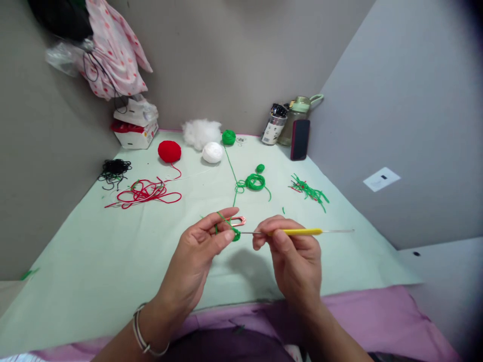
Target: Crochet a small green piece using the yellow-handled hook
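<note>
My left hand (204,246) pinches a small green crochet piece (236,235) between thumb and fingers, with green yarn looped over its fingers. From there the strand runs up the table to a green yarn ball (228,137). My right hand (292,249) is closed on the yellow grip of a crochet hook (302,232), held level. Its metal tip points left and meets the crochet piece; whether it sits inside a loop is too small to tell. Just behind my left fingers lies a red-framed tool (237,221), partly covered by them.
Coiled green cord (255,182), a small green oval (260,168) and green scraps (309,191) lie beyond my hands. Tangled red yarn (147,193), a red ball (169,151), a white ball (213,152) and stuffing (202,133) are farther left. A phone (300,140) leans against a bottle (289,123).
</note>
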`<state>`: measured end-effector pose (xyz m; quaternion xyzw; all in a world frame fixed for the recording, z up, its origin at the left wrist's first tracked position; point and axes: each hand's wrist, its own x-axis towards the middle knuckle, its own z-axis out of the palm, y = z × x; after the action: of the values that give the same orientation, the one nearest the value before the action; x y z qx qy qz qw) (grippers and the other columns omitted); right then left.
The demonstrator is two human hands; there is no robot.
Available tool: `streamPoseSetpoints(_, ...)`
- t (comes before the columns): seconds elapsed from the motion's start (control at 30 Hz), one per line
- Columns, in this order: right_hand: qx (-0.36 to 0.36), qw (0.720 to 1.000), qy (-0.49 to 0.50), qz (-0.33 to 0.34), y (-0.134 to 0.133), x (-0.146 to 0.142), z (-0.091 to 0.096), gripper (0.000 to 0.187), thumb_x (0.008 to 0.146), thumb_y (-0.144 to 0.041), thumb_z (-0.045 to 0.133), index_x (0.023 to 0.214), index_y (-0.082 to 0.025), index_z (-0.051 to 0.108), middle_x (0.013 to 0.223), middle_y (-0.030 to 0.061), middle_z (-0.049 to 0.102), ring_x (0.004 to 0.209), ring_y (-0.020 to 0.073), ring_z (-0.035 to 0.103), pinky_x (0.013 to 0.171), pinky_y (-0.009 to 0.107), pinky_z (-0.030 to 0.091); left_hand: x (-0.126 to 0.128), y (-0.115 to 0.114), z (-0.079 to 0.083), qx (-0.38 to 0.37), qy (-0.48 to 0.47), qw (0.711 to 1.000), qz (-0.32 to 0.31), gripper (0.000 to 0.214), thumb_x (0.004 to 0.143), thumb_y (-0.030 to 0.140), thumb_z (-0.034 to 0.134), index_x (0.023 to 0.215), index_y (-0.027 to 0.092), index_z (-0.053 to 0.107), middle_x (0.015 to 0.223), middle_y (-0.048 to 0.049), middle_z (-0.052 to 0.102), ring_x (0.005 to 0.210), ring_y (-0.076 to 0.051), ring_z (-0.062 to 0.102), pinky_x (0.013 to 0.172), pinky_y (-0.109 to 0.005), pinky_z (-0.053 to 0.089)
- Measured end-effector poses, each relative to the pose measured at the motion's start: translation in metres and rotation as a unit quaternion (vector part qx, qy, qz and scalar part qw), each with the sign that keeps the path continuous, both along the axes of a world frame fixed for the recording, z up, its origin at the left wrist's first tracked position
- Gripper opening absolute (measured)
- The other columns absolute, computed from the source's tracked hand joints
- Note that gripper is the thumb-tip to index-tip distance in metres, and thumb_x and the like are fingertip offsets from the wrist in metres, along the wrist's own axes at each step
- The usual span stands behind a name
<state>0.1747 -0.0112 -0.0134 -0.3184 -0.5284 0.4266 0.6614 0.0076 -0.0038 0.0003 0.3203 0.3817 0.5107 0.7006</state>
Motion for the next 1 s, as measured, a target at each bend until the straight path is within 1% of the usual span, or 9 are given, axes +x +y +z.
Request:
streamPoseSetpoints(0.1, 0.006, 1.0, -0.002, 0.027, 0.004, -0.003, -0.002, 0.015, 0.101, -0.028, 0.069, 0.097, -0.026, 0.083, 0.088, 0.0031, 0.076, 0.082, 0.017, 0.071, 0.074, 0.03, 0.058, 0.004, -0.003, -0.006, 0.04, 0.026, 0.999, -0.024, 0.032, 0.082, 0.032, 0.088, 0.113, 0.033, 0.085, 0.089, 0.0006, 0.071, 0.093, -0.016, 0.062, 0.091, -0.027, 0.046)
streamPoseSetpoints(0.2, 0.023, 0.999, -0.036, 0.012, 0.005, -0.006, -0.003, 0.015, 0.102, -0.025, 0.069, 0.099, -0.027, 0.084, 0.093, 0.0042, 0.079, 0.092, 0.0184, 0.072, 0.078, 0.03, 0.059, 0.003, -0.003, -0.01, 0.059, 0.055, 0.996, -0.024, 0.031, 0.083, 0.031, 0.088, 0.114, 0.035, 0.084, 0.093, 0.0006, 0.073, 0.094, -0.016, 0.062, 0.093, -0.027, 0.046)
streamPoseSetpoints(0.27, 0.036, 0.998, -0.055, -0.005, 0.004, -0.006, -0.002, 0.015, 0.102, -0.025, 0.069, 0.1, -0.027, 0.084, 0.093, 0.0041, 0.08, 0.09, 0.0178, 0.072, 0.078, 0.03, 0.059, 0.002, -0.002, -0.009, 0.054, 0.059, 0.997, -0.022, 0.033, 0.083, 0.031, 0.089, 0.115, 0.035, 0.084, 0.092, 0.0011, 0.073, 0.091, -0.015, 0.061, 0.09, -0.026, 0.047)
streamPoseSetpoints(0.4, 0.059, 0.995, -0.079, -0.011, 0.002, -0.003, -0.002, 0.013, 0.1, -0.024, 0.072, 0.102, -0.028, 0.085, 0.093, 0.0036, 0.078, 0.092, 0.0169, 0.071, 0.081, 0.029, 0.059, 0.001, -0.001, -0.003, 0.019, 0.022, 0.999, -0.028, 0.044, 0.077, 0.031, 0.093, 0.12, 0.033, 0.082, 0.084, 0.0029, 0.069, 0.078, -0.011, 0.057, 0.071, -0.021, 0.045)
streamPoseSetpoints(0.47, 0.054, 0.996, -0.066, 0.001, 0.003, -0.002, -0.004, 0.013, 0.1, -0.025, 0.072, 0.103, -0.028, 0.085, 0.09, 0.0033, 0.077, 0.089, 0.0166, 0.071, 0.08, 0.029, 0.059, 0.001, 0.0, 0.0, -0.008, -0.018, 0.999, -0.046, 0.052, 0.077, 0.031, 0.094, 0.126, 0.031, 0.079, 0.086, 0.002, 0.07, 0.082, -0.012, 0.061, 0.076, -0.022, 0.046)
streamPoseSetpoints(0.57, 0.004, 0.999, 0.009, 0.041, 0.005, -0.001, -0.003, 0.014, 0.101, -0.031, 0.071, 0.101, -0.027, 0.084, 0.084, 0.0022, 0.075, 0.076, 0.0149, 0.07, 0.071, 0.028, 0.059, -0.002, 0.0, -0.002, -0.034, -0.086, 0.99, -0.107, 0.055, 0.077, 0.031, 0.094, 0.129, 0.027, 0.078, 0.1, -0.0033, 0.076, 0.1, -0.018, 0.068, 0.098, -0.029, 0.047)
streamPoseSetpoints(0.7, -0.104, 0.985, 0.108, 0.085, 0.008, 0.002, 0.003, 0.018, 0.098, -0.036, 0.074, 0.089, -0.023, 0.082, 0.075, 0.0006, 0.072, 0.061, 0.0104, 0.066, 0.06, 0.022, 0.055, -0.007, 0.002, -0.011, -0.032, -0.113, 0.982, -0.149, 0.052, 0.078, 0.031, 0.093, 0.127, 0.024, 0.079, 0.107, -0.0063, 0.076, 0.099, -0.018, 0.067, 0.098, -0.031, 0.046)
streamPoseSetpoints(0.83, -0.162, 0.97, 0.14, 0.119, 0.009, 0.003, 0.006, 0.019, 0.095, -0.037, 0.077, 0.084, -0.022, 0.081, 0.071, -0.0006, 0.07, 0.054, 0.0089, 0.061, 0.056, 0.021, 0.053, -0.004, 0.001, -0.012, -0.023, -0.098, 0.987, -0.128, 0.044, 0.076, 0.032, 0.093, 0.118, 0.026, 0.083, 0.1, -0.004, 0.075, 0.092, -0.017, 0.066, 0.095, -0.03, 0.047)
streamPoseSetpoints(1.0, -0.052, 0.997, 0.024, 0.043, 0.006, -0.003, 0.001, 0.013, 0.097, -0.036, 0.076, 0.092, -0.027, 0.085, 0.089, 0.004, 0.08, 0.081, 0.0161, 0.072, 0.071, 0.026, 0.059, 0.002, -0.003, -0.01, 0.043, 0.028, 0.998, -0.038, 0.037, 0.08, 0.03, 0.091, 0.116, 0.032, 0.083, 0.091, -0.0003, 0.072, 0.092, -0.018, 0.065, 0.095, -0.031, 0.048)
